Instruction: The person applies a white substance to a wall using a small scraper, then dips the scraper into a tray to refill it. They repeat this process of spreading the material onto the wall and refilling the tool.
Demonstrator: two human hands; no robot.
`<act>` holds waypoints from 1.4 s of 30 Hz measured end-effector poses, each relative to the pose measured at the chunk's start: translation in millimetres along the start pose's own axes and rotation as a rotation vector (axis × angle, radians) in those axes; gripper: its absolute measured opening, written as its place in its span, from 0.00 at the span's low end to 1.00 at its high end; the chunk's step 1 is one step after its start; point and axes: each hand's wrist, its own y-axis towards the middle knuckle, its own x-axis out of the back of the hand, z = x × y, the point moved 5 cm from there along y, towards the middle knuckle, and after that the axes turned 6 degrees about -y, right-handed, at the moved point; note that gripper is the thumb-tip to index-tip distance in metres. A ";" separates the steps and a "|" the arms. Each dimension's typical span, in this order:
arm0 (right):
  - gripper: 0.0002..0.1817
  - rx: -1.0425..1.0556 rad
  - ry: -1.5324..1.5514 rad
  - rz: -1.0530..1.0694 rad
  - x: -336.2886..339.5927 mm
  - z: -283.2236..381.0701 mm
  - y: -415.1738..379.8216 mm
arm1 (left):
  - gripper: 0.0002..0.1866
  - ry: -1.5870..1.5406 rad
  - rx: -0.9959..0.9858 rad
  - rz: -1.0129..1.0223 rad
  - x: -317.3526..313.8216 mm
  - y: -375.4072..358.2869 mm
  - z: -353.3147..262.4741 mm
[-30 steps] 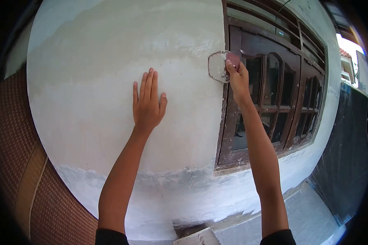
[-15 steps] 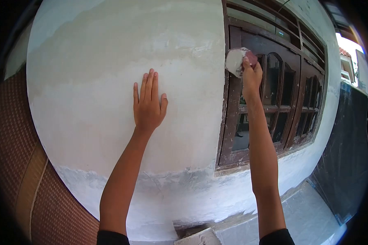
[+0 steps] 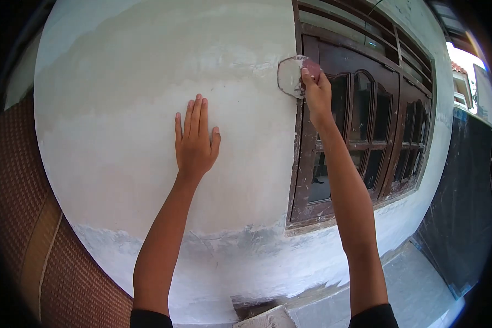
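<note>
My left hand lies flat against the pale plastered wall, its fingers stretched upward and the thumb apart. Higher up and to the right, my right hand pinches a flat, rounded putty spreader, reddish and coated with whitish filler. The spreader overlaps the wall's edge beside the window frame, its pale side toward the wall. Smoother, damp-looking patches of filler show on the wall just left of it.
A dark brown wooden window with glass panes and paint specks fills the right part of the wall. Woven brown panels stand at the left. Low down are a ledge and a broken gap; a dark sheet hangs at the far right.
My right hand has moved left and slightly up, carrying the spreader from over the window frame to the wall's edge. The left hand stays flat on the wall.
</note>
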 end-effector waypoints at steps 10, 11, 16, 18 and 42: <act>0.18 0.055 -0.075 -0.018 1.8 9.3 17.9 | 0.33 -0.004 0.002 0.005 -0.3 -1.3 0.6; 0.17 0.005 -0.053 -0.074 9.6 6.2 24.4 | 0.33 -0.006 0.002 0.006 0.4 -1.0 1.3; 0.16 0.014 0.235 -0.044 -2.9 30.7 9.8 | 0.33 -0.002 0.016 0.001 1.2 -0.3 -0.3; 0.16 0.016 0.106 0.055 -15.5 35.1 0.0 | 0.33 -0.015 0.016 0.001 0.8 -0.7 -0.1; 0.17 0.008 -0.044 -0.041 11.3 8.2 -6.4 | 0.34 -0.011 0.001 0.002 1.5 -1.0 0.5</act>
